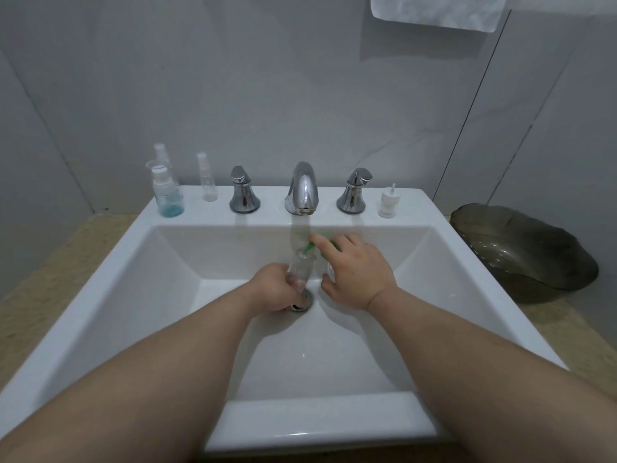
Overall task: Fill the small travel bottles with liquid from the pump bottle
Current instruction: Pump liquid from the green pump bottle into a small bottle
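We judge the task under way but far from done: our left hand (272,289) has its fingers curled round a small clear travel bottle (298,267), held over the sink (100,295) drain, while our right hand (359,275) grips the pump bottle (309,247), index finger laid along its green spout, which meets the small bottle's mouth. How much has gone in we cannot tell. On the ledge, a capped bottle (167,195) holds some blue liquid, a clear bottle (209,182) looks empty, and a loose white cap (388,203) probably awaits this bottle
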